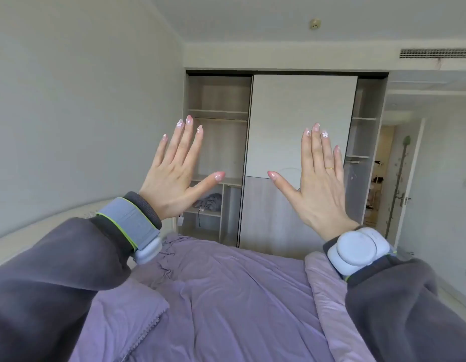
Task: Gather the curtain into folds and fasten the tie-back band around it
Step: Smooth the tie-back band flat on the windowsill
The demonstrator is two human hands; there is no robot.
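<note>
No curtain and no tie-back band appear in this view. My left hand (175, 173) is raised in front of me, back toward the camera, fingers spread and holding nothing. My right hand (319, 181) is held up the same way to its right, fingers apart and empty, with a gold ring on one finger. Both wrists carry grey strapped devices over dark sleeves. The two hands are apart, thumbs pointing toward each other.
A bed with a purple duvet (226, 296) lies below my arms. Beyond it stands a wardrobe (299, 126) with a white sliding door and open shelves; grey cloth (209, 201) lies on one shelf. A doorway (383, 184) opens at right. A plain wall runs along the left.
</note>
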